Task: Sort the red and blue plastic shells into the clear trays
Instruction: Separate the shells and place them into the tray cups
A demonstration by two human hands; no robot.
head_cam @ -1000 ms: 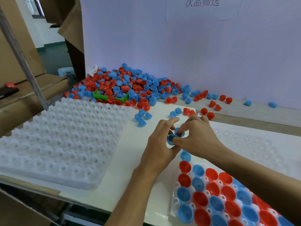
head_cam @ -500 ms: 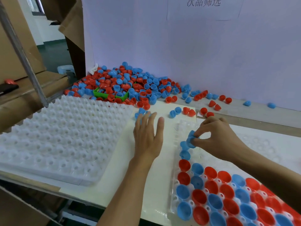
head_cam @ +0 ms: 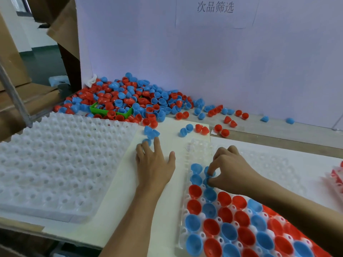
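The right hand [head_cam: 230, 169] pinches a blue shell [head_cam: 208, 178] between thumb and forefinger, over a pocket of the clear tray [head_cam: 199, 145] just beyond the filled rows; seat it cup-up and press straight down so it doesn't tip its neighbours; the left hand [head_cam: 155, 164] lies flat, fingers spread, on the worktop [head_cam: 118, 210], fingertips touching loose blue shells [head_cam: 151, 132]; it could draw one near while the right finishes; the main pile [head_cam: 130, 97] sits well back
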